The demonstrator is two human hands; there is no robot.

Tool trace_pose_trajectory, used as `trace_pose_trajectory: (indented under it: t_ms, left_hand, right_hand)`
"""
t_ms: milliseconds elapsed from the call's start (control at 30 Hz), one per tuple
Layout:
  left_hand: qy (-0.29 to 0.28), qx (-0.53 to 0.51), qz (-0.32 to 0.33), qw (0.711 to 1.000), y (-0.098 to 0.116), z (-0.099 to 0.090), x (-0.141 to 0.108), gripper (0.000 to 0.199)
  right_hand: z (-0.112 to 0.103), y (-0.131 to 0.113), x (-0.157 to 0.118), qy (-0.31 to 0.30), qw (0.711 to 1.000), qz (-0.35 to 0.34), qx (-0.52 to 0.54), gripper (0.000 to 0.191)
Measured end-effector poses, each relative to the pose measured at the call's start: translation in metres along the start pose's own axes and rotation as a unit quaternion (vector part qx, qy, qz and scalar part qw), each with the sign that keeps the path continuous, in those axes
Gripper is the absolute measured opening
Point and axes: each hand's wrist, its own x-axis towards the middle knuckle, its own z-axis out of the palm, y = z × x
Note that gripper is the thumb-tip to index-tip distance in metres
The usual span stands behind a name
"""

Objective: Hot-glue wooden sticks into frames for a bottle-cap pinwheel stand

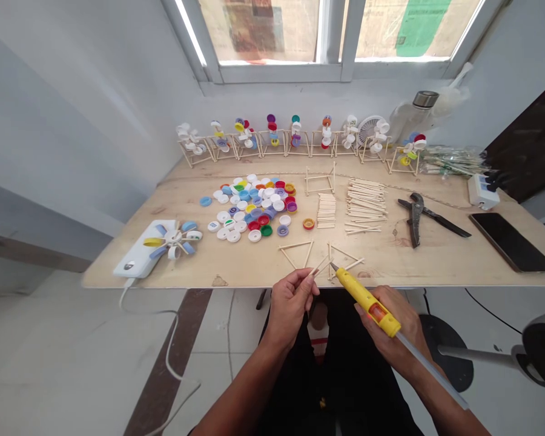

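My left hand [292, 303] pinches thin wooden sticks [320, 266] at the table's front edge. In my right hand [397, 327] is a yellow glue gun [366, 298] with a long glue stick out of its back; its nozzle is close to the tips of the held sticks. A stick triangle [296, 245] lies on the table just beyond my left hand, and a second stick frame [340, 249] lies beside it, partly behind the nozzle. Farther back stands a stick frame [320, 177]. Short sticks [326, 211] and longer sticks [366, 200] lie in piles.
Colored bottle caps [254, 206] are heaped at centre-left. A cap wheel [173, 240] rests on a white power strip [138, 251] at left. Pliers [415, 221] and a phone [513, 242] lie right. Stick stands with cap wheels [272, 139] line the wall.
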Motion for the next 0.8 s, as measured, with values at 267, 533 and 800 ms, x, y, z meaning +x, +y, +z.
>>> trace_pose_trajectory:
  t_ms: [267,533,800]
  left_hand:
    - [0.000,0.025,0.014,1.000,-0.0008,-0.0012,-0.0004,0.030]
    - [0.005,0.012,0.002,1.000,0.0037,0.0007,-0.0022,0.031]
    - [0.003,0.019,0.000,1.000,0.0022,-0.0006,-0.0019,0.031]
  right_hand:
    - [-0.0009,-0.0029,0.0025,0.008,1.000,-0.011,-0.004,0.012]
    - [-0.0024,0.0007,0.0006,0.005,1.000,0.004,-0.019,0.011]
    - [-0.0048,-0.0079,0.0040,0.019,1.000,-0.012,-0.006,0.011]
